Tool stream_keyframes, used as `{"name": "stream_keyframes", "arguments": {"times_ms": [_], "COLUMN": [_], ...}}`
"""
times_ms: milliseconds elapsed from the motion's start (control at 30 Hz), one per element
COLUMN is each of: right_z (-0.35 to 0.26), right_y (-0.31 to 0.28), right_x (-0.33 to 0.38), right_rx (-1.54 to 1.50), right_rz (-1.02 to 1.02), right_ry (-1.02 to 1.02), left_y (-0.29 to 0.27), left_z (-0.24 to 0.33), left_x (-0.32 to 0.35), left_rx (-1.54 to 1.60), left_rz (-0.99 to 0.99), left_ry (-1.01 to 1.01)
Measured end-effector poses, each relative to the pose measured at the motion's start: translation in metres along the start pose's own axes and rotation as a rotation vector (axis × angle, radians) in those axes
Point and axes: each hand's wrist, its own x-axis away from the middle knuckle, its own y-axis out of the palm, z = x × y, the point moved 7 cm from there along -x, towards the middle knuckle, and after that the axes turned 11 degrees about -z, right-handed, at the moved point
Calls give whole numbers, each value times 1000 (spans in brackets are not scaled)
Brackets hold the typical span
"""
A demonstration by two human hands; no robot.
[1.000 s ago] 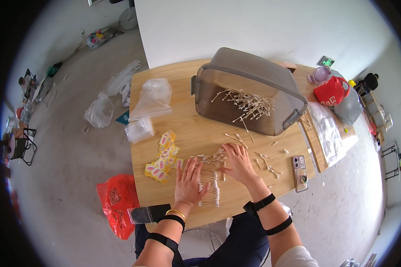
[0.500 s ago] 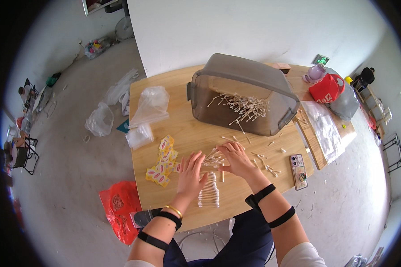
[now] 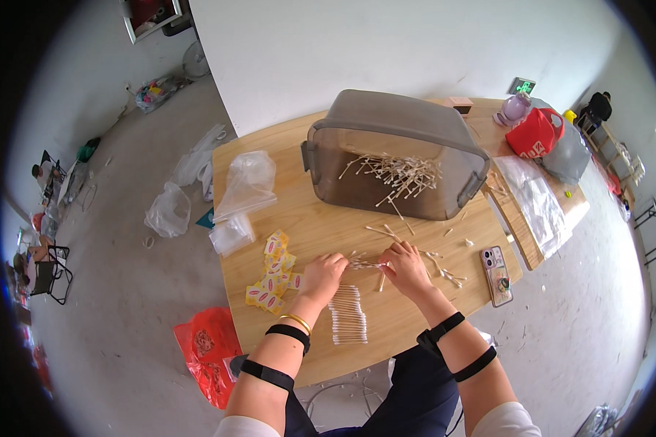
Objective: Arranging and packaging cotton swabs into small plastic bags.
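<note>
My left hand (image 3: 322, 275) and my right hand (image 3: 404, 268) meet over the front middle of a wooden table (image 3: 299, 218), pinching a small bundle of cotton swabs (image 3: 364, 264) between them. Just in front of my hands lies a neat row of aligned swabs (image 3: 348, 315). More swabs lie scattered (image 3: 444, 273) to the right of my right hand. A grey plastic bin (image 3: 393, 156) lies tipped on its side behind, with a heap of swabs (image 3: 397, 175) inside. Small yellow packets (image 3: 271, 273) are piled left of my left hand.
Clear plastic bags (image 3: 244, 193) lie at the table's left edge. A phone (image 3: 496, 266) rests at the right front. A red cap (image 3: 533, 132), a purple pot and flat clear bags sit at the right. A red bag (image 3: 205, 349) and white bags lie on the floor.
My hands have moved closer together and now pinch a bundle of swabs between them. The view has shifted slightly.
</note>
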Motion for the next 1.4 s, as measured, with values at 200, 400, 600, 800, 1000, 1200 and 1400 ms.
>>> {"name": "stream_keyframes", "arguments": {"times_ms": [200,400,600,800,1000,1200,1400], "right_z": [-7,-6,4,20,5,-21,21], "right_y": [3,8,-5,-16,-1,13,-18], "right_x": [2,-2,7,17,-11,-32,-28], "right_rx": [-40,-62,-7,33,35,-107,16], "right_rz": [77,83,99,148,237,252,501], "right_ry": [-39,-28,-42,11,17,-119,248], "left_y": [-5,-10,-9,-14,-6,-16,-10], "left_z": [-4,-6,-11,-19,-8,-1,14], "left_x": [3,-2,-1,9,12,23,52], "left_rx": [37,124,145,139,130,116,108], "left_rz": [13,-1,-52,-18,-48,94,34], "left_ry": [-13,-77,-114,-122,-70,-125,-95]}}
